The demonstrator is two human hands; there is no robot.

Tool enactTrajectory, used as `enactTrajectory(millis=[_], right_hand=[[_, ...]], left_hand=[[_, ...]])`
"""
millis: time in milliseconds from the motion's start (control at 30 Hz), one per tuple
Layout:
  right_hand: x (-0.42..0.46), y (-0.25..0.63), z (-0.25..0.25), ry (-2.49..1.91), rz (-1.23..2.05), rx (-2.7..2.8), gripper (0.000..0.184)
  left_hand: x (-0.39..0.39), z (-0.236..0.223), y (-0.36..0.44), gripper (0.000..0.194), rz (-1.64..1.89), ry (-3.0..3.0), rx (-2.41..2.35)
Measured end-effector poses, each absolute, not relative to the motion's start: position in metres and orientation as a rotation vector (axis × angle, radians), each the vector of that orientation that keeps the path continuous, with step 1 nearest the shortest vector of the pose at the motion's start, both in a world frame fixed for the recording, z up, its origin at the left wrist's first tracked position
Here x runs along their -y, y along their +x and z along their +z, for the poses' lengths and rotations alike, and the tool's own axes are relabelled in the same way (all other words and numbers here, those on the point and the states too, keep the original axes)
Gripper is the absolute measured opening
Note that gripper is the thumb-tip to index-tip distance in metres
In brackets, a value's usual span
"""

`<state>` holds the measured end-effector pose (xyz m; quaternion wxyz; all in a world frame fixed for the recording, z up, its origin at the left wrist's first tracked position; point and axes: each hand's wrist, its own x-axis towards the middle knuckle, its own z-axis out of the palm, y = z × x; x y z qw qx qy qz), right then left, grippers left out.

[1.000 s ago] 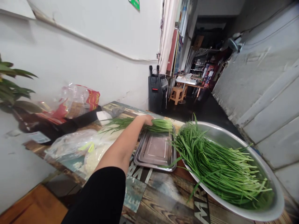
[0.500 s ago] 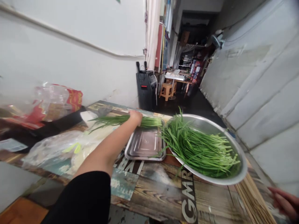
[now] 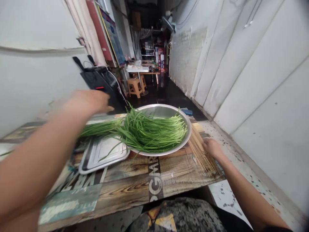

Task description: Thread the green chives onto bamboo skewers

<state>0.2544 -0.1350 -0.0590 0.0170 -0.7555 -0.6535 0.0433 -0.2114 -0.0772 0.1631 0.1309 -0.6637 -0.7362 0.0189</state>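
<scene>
Near the far edge of the counter (image 3: 125, 190) sits a metal basin (image 3: 164, 111) heaped with garlic chives (image 3: 154, 132); just to its left is a metal tray (image 3: 101, 146), a bundle of chives (image 3: 101, 128) lying along its far side. The left hand (image 3: 90, 100), blurred, hangs raised towards the far left corner, apparently holding nothing. Bamboo skewers (image 3: 200, 151) lie along the right edge, the right hand (image 3: 213, 148) against them.

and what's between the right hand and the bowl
Thin sticks, lying on the table between the right hand and the bowl, as the head view shows.
</scene>
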Motion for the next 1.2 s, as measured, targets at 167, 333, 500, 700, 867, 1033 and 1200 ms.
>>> enactTrajectory(millis=[167,333,500,700,867,1033,1200], right_hand=[[0.125,0.258,-0.058,-2.299,0.14,2.086,0.033],[0.116,0.267,-0.057,-2.249,0.167,2.129,0.037],[0.116,0.276,-0.061,-2.181,0.246,2.081,0.038],[0.108,0.285,-0.069,-1.963,0.557,1.702,0.031],[0.104,0.267,-0.053,-1.561,1.049,1.313,0.029],[0.121,0.241,-0.016,-1.226,1.147,1.229,0.032],[0.143,0.209,0.019,-1.043,1.228,1.447,0.022]], left_hand=[[0.08,0.144,-0.086,0.05,0.247,-2.302,1.936],[0.083,0.075,-0.02,0.061,0.448,-2.868,1.512],[0.093,0.023,-0.025,0.116,0.344,-2.802,1.519],[0.09,0.013,-0.055,0.126,0.526,-2.738,1.764],[0.08,0.016,-0.052,0.126,0.62,-2.717,1.789],[0.07,0.062,-0.046,0.103,0.589,-2.76,1.803],[0.072,0.107,-0.008,0.049,-0.511,-3.013,1.836]])
